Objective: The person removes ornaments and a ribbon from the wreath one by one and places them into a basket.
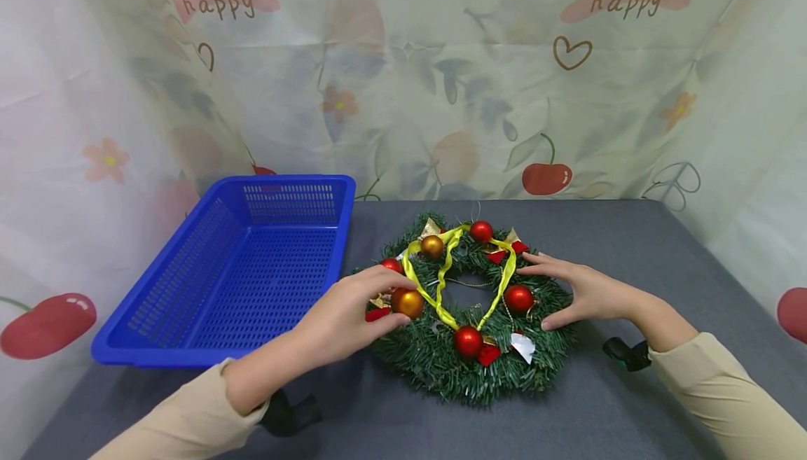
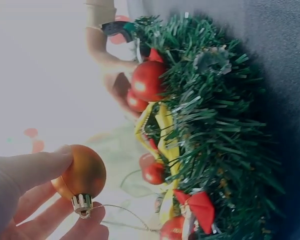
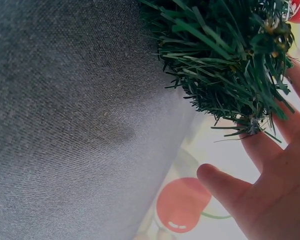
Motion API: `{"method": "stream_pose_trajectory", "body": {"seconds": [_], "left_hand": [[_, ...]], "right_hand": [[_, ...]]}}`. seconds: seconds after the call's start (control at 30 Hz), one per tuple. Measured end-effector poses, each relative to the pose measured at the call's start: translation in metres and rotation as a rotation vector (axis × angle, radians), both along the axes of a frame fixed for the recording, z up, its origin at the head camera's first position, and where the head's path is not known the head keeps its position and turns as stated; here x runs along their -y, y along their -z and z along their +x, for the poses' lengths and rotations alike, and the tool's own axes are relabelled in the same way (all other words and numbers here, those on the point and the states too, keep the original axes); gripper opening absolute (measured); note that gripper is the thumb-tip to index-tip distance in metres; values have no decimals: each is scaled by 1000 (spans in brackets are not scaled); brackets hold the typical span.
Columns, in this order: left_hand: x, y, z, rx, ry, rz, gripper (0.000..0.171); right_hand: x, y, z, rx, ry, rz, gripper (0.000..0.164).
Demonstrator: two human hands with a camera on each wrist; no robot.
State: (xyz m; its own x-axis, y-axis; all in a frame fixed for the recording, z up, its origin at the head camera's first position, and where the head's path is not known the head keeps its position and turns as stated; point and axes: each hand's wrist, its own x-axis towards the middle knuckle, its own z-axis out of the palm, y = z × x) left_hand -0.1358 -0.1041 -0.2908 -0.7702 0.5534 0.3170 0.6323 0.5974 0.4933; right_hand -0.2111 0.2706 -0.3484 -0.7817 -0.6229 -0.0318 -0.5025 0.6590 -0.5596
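Green wreath (image 1: 454, 376), flat on the gray tabletop (image 1: 599, 229), just right of a blue basket (image 1: 176, 358): in the head view, my left fingers (image 1: 386, 279) pinch a gold bauble (image 1: 408, 303) at the near-left part of the ring. My right fingers (image 1: 550, 271) lie spread at the opposite edge, near a red bauble (image 1: 520, 299). Yellow ribbon (image 1: 507, 274) loops over the center.

Seen from the left wrist, my thumb presses one side of the gold bauble, with the other fingers behind it. A thin cord (image 2: 121, 209) leads from its silvery cap (image 2: 82, 202) toward the greenery; I cannot tell where it ends. I judge the ball light, hard and smooth, liable to slip or dent under a tight squeeze, so a gentle pinch at its widest part suits it, while the cap looks like a weak handhold.

Seen from the right wrist, my fingers stretch beside the wreath's bristly rim, thumb held apart, gripping nothing that I can see; whether the fingertips bear on the greenery is hidden. The wreath looks light and springy, its needles soft; I would take hold deep, round the ring itself, clear of ornaments and ribbon.
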Motion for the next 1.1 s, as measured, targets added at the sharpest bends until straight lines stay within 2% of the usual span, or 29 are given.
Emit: {"method": "stream_pose_trajectory", "body": {"seconds": [0.23,0.57,0.83,1.1], "left_hand": [[5,-11,1,33,11,31,36],[15,-21,-2,72,-30,60,35],[27,-24,-9,84,-78,69,34],[44,-31,-21,83,-132,102,33]], "right_hand": [[-1,1,-1,-1,0,-1,77],[0,-2,1,0,-15,0,75],[0,-2,1,2,-15,0,75],[0,-2,0,-9,-25,-1,74]]}}
